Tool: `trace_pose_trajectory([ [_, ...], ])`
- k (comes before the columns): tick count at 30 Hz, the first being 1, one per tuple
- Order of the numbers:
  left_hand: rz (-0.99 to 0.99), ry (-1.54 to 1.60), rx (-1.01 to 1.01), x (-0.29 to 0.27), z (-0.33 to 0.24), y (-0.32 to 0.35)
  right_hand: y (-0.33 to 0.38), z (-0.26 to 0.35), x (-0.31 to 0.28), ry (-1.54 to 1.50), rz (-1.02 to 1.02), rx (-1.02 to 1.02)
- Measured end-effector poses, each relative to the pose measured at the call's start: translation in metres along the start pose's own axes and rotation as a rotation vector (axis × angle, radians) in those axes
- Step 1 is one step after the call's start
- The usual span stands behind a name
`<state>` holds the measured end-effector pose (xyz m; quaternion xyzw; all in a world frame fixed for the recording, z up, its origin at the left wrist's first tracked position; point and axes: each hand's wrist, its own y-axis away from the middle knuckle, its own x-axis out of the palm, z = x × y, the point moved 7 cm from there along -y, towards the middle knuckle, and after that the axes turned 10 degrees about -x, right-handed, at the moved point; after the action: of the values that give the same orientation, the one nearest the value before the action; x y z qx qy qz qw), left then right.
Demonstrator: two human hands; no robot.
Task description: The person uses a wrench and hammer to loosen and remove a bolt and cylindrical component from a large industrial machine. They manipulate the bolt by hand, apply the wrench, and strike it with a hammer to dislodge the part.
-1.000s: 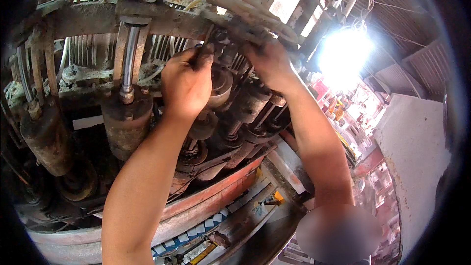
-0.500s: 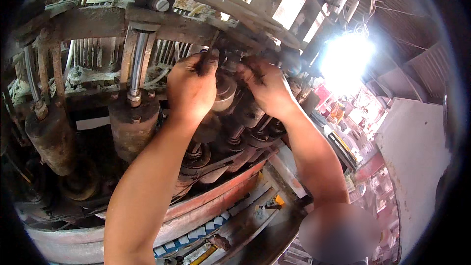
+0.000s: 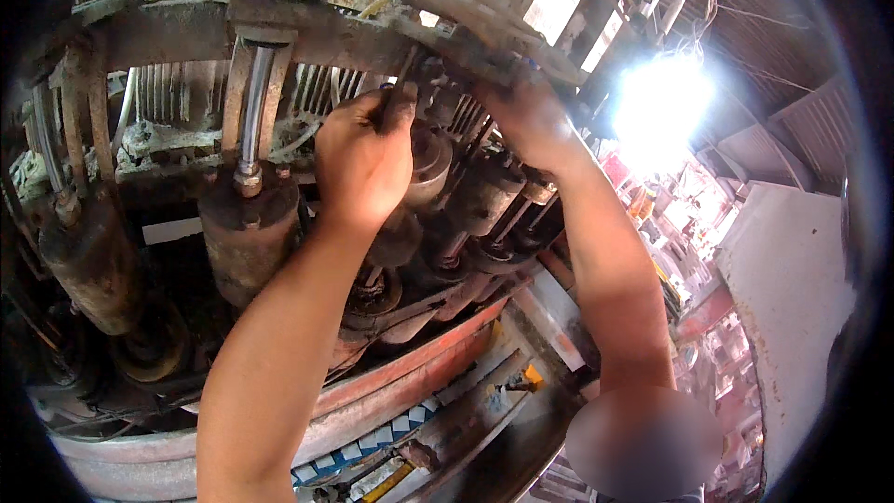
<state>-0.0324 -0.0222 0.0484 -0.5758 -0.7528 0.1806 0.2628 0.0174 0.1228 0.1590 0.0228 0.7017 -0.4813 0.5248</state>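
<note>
My left hand [image 3: 365,154] is closed, greasy at the thumb and fingertips, in front of a piston on a large, dirty machine. A thin dark rod [image 3: 406,70] sticks up from its grip; the lower end is hidden by the fingers. My right hand [image 3: 533,121] is farther right and higher, up against the machine's dark frame. Motion smears its fingers, so what they touch is not clear. Between the hands and below them are grimy cylindrical heads [image 3: 486,194] on shafts. A metal cylinder [image 3: 430,163] stands just right of my left hand.
At left, two weights [image 3: 250,242] hang from shiny piston rods [image 3: 258,102]. A curved red and grey rim [image 3: 410,389] runs along the front, above a ledge with blue and white pieces [image 3: 391,435]. A bright lamp [image 3: 663,107] glares at right, beside a pale panel [image 3: 782,270].
My right hand has moved up and to the right, away from my left hand, uncovering more of the cylindrical heads. My left hand stays closed in nearly the same place.
</note>
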Motion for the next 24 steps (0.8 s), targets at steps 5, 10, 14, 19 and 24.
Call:
trace_pose_trajectory([
  [5,0.003,0.246,-0.048,0.002,0.014,-0.003,0.004,0.004,0.005,0.135,-0.13,-0.067],
  [10,0.038,0.251,-0.127,0.005,0.013,-0.002,0.006,0.004,0.006,0.232,-0.099,-0.002],
  [14,0.029,0.22,-0.09,0.006,0.012,-0.001,0.002,-0.005,0.01,0.071,-0.053,0.138],
  [19,0.025,0.048,-0.143,-0.003,0.002,0.001,0.006,0.004,0.014,0.179,0.021,0.385],
  [24,0.025,0.071,-0.198,-0.001,-0.005,0.004,0.027,-0.016,0.048,0.155,-0.02,-0.17],
])
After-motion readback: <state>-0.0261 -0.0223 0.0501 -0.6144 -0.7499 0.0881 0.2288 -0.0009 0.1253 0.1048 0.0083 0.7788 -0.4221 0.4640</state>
